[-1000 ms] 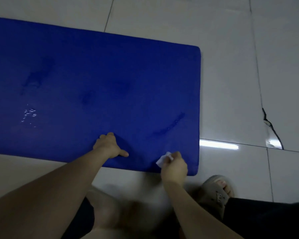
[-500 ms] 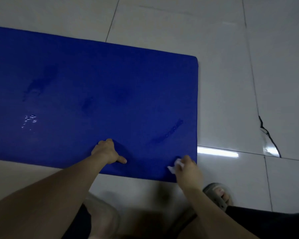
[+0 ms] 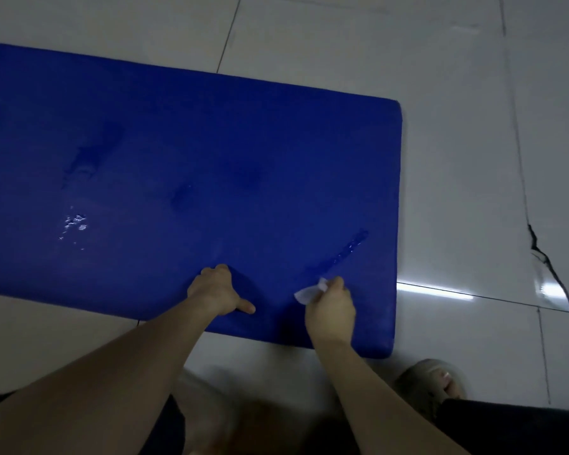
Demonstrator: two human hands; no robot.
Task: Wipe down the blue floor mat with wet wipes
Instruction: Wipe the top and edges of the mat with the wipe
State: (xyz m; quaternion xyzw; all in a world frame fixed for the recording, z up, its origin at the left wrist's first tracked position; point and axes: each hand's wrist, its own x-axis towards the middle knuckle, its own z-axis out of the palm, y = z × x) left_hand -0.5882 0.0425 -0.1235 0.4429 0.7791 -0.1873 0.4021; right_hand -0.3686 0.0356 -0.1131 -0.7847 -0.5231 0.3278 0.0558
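Head view: the blue floor mat lies flat on tiles. Near its 5 o'clock corner my right hand pinches the wet wipe. At 9 o'clock from it my left hand braces, fingers curled, empty. I should sweep flat toward the 1 o'clock streak.

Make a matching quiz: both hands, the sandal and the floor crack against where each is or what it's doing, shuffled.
1 left hand
2 right hand
3 sandal
4 floor crack

A on the tiles right of the blue mat
B pinches the wet wipe
C on a foot by the mat's corner
D rests on the mat, no wipe

Pairs: 1-D, 2-B, 3-C, 4-A
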